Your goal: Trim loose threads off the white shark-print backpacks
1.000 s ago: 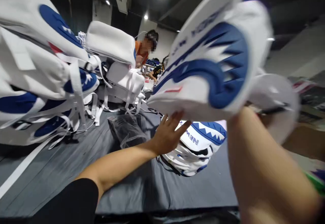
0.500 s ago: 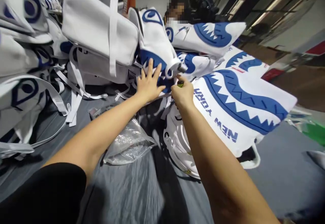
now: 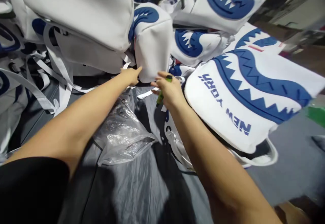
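A white bag with a blue print [image 3: 153,44] stands on end between my hands. My left hand [image 3: 131,76] is at its lower left, one finger pointing toward its side; the other fingers are mostly hidden, and what they hold cannot be made out. My right hand [image 3: 166,85], at the lower right of the bag, has a green tool with a dark end [image 3: 160,98] held in the palm, its fingertips reaching toward the bag. To the right lies a white bag with "NEW YORK" and blue teeth [image 3: 228,105].
Large white bags [image 3: 78,10] with loose straps are heaped at the left. More shark-print bags [image 3: 228,0] are stacked at the back right. A crumpled clear plastic bag [image 3: 124,136] lies on the grey cloth [image 3: 132,190] in front.
The middle bag has turned so that its plain face shows instead of the eye print. My left hand has moved off its front to the lower left. My right hand has shifted slightly left, its fingers loosened.
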Tool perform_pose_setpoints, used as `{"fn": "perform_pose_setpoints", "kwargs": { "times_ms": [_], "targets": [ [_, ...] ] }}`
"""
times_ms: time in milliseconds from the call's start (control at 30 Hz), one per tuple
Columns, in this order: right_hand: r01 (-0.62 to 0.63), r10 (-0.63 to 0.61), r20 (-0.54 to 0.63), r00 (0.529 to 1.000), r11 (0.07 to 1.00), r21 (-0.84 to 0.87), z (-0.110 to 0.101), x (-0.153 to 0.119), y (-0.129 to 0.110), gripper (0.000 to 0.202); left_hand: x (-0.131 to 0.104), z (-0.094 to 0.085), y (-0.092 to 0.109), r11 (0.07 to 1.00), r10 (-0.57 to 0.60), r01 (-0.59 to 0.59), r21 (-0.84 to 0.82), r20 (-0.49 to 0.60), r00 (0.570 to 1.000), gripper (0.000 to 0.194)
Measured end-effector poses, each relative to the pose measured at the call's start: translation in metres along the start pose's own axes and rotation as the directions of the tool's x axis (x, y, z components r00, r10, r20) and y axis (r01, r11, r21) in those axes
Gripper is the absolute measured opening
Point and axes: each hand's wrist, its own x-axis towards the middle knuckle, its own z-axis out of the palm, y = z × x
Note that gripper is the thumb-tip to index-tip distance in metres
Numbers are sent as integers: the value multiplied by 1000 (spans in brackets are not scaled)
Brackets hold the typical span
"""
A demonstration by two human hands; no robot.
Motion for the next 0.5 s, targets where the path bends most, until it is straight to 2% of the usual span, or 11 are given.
{"fn": "perform_pose_setpoints", "kwargs": {
  "times_ms": [33, 67, 133, 167, 233, 300, 367, 433, 500],
  "targets": [
    [-40, 37, 69, 997, 998, 51, -13, -30, -10, 41, -8, 0, -3, 999, 32, -32, 4, 13, 999, 64],
    [-25, 22, 113, 993, 999, 26, -28, -61, -22, 35, -19, -2, -3, 998, 68, -68, 2, -1, 998, 59],
    [105, -93, 70, 993, 973, -206, -62, -120, -43, 27, -55, -4, 2, 990, 135, -136, -19, -53, 989, 54],
    [156, -163, 15, 986, 910, -384, -79, -145, -51, 26, -80, -2, 7, 984, 174, -177, -31, -88, 981, 55],
    [123, -252, -76, 965, 685, -718, -108, -179, -58, 31, -136, 13, 19, 947, 311, -318, -48, -112, 944, 56],
    [-21, -182, -114, 977, 450, -893, -127, -192, -53, 47, -192, 45, 30, 914, 403, -403, 33, -165, 900, 61],
    [-127, 17, -127, 992, 302, -945, -135, -187, -42, 66, -232, 85, 35, 897, 442, -431, 97, -159, 883, 74],
    [-169, 170, -129, 977, 247, -954, -136, -177, -32, 71, -249, 120, 28, 916, 397, -385, 113, -114, 911, 71],
    [-170, 221, -116, 968, 248, -954, -134, -170, -29, 58, -246, 137, 11, 942, 331, -322, 91, -108, 938, 54]
  ]
}}
